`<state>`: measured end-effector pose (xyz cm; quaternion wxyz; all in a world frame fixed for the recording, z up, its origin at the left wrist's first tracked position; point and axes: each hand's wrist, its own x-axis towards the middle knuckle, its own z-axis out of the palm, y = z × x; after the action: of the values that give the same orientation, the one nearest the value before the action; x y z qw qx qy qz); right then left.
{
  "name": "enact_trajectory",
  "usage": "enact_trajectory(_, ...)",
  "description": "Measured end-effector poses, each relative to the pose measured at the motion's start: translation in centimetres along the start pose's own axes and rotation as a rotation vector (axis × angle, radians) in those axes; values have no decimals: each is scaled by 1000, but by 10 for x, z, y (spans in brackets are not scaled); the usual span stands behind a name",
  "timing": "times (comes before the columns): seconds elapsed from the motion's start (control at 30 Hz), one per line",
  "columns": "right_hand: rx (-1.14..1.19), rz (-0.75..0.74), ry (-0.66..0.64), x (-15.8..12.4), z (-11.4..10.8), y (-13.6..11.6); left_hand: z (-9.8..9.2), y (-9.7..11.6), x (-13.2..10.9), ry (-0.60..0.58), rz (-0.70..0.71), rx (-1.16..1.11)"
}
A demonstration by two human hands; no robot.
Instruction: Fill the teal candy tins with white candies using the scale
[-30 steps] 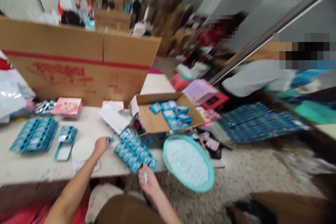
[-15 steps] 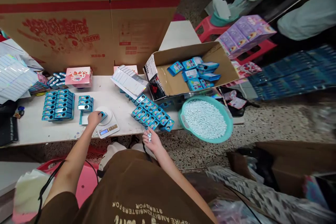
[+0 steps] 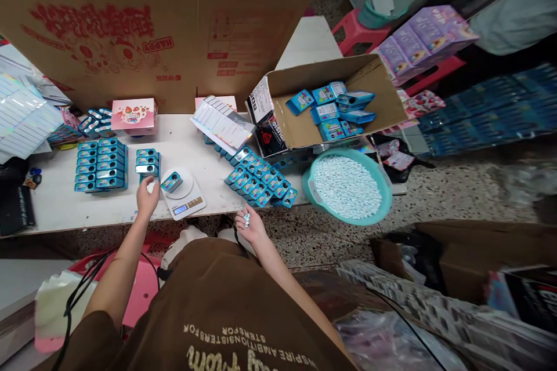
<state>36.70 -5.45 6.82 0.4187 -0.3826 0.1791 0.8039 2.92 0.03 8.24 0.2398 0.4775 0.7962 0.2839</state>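
On the round plate of a white kitchen scale (image 3: 188, 200) lies a small blue box (image 3: 172, 182) with a dark round hole. My left hand (image 3: 148, 200) is just left of the scale, thumb and fingers apart, at the near end of a short row of blue boxes (image 3: 147, 157). Its fingers partly hide a blue piece under them. Palm up at the table's front edge, my right hand (image 3: 251, 225) cups a few white tablets (image 3: 246, 218). Near it stand stacked rows of blue boxes (image 3: 256, 177).
A turquoise basin (image 3: 385, 208) full of pale tablets sits at the table's right end. Behind it, an open carton (image 3: 300, 136) holds several blue packs. More blue boxes (image 3: 100, 165) are stacked at left. Papers (image 3: 221, 127) lie before a tall cardboard box (image 3: 174, 23).
My left hand has let go of the blue box, which now rests on the scale, and has moved left to the short row. My right hand still cups the tablets.
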Motion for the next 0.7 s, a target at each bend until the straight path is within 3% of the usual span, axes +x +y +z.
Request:
enact_trajectory(0.1,-17,4,10,6,7,5,-10,-21,-21,16,-118,-43)
enact_trajectory(0.23,-59,26,-2,12,17,12,-10,-36,-37,38,-191,-116)
enact_trajectory(0.7,-75,39,9,8,28,20,-2,-43,-44,49,-176,-152)
